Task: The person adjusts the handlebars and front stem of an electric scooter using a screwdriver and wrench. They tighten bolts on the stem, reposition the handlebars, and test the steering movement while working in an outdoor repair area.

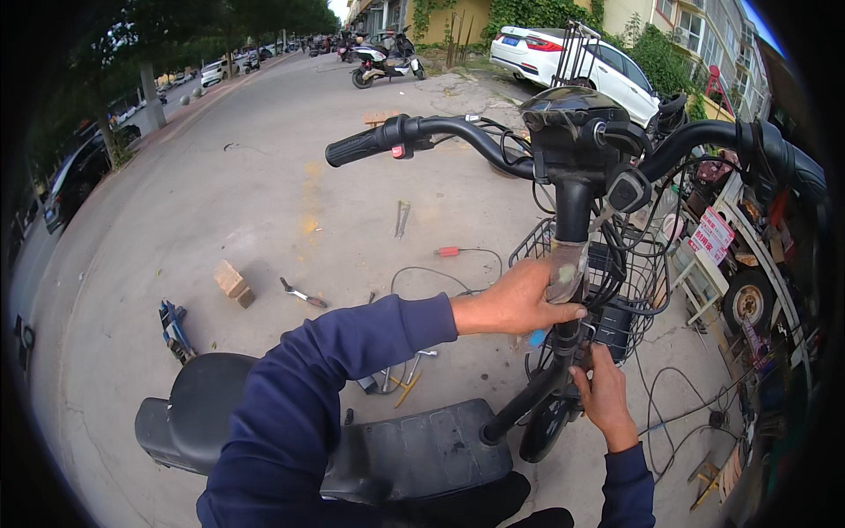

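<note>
An electric bike stands in front of me, its black handlebar [475, 136] spanning the upper right. My left hand [510, 299] is closed around a worn, greyish cover piece [566, 268] on the steering column [573, 211], thumb across its lower end. Lower down, my right hand [607, 400] reaches up beside the column with its fingers curled in; whatever they grip is hidden. A wire basket [651, 273] and loose black cables sit just beyond my hands. The black frame tube [537, 396] slants from the column to the footboard [422, 449].
On the ground lie a wooden block [233, 283], a ratchet-like tool [302, 293], a blue tool [174, 330], pliers-like tongs [401, 219] and a red-ended cable [448, 252]. Clutter with a small wheel [748, 304] crowds the right. A white car [546, 55] and a scooter [385, 66] are parked behind.
</note>
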The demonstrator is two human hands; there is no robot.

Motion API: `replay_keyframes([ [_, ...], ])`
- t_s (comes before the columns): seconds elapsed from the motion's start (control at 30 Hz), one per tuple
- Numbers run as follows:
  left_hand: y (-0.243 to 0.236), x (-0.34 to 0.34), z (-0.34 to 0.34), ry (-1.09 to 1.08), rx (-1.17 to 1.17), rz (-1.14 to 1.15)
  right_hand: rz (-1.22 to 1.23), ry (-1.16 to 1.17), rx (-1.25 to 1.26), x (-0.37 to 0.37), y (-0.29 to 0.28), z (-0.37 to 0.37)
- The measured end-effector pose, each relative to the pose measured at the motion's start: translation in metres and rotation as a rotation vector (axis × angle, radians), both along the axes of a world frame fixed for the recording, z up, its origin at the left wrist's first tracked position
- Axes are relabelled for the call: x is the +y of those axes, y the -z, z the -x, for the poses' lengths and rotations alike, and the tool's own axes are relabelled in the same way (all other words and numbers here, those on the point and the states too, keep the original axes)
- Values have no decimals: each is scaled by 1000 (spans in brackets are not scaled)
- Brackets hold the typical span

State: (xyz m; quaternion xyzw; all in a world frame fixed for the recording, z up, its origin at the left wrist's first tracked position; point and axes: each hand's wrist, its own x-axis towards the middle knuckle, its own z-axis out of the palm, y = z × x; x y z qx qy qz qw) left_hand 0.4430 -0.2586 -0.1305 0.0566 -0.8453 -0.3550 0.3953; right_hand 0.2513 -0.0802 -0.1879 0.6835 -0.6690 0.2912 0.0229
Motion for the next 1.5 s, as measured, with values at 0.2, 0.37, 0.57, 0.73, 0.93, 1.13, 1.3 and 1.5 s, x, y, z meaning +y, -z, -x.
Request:
replay_keyframes([
  [0.2, 5, -6, 4, 28, 96, 9, -129, 16, 254, -9, -17, 7],
  [0.37, -12, 10, 2, 49, -33, -142, 86, 131, 513, -26, -8, 34],
  [0.57, -12, 9, -1, 51, -80, -181, 124, 352, 278, -30, 2, 3],
  [0.73, -8, 6, -1, 49, -53, -188, 296, 53, 87, -31, -11, -19],
  [0.93, -5, 7, 4, 36, -21, -161, 279, 78, -140, -26, -23, 6],
  [1.13, -5, 1, 0, 36, -35, -132, 105, 216, -419, -9, -59, -8],
  [1.3, -6, 6, 6, 48, -56, -169, -68, 60, -468, -12, -29, -2],
  [1.5, -9, 5, 1, 40, -40, -143, -17, 89, -804, -21, -60, -11],
])
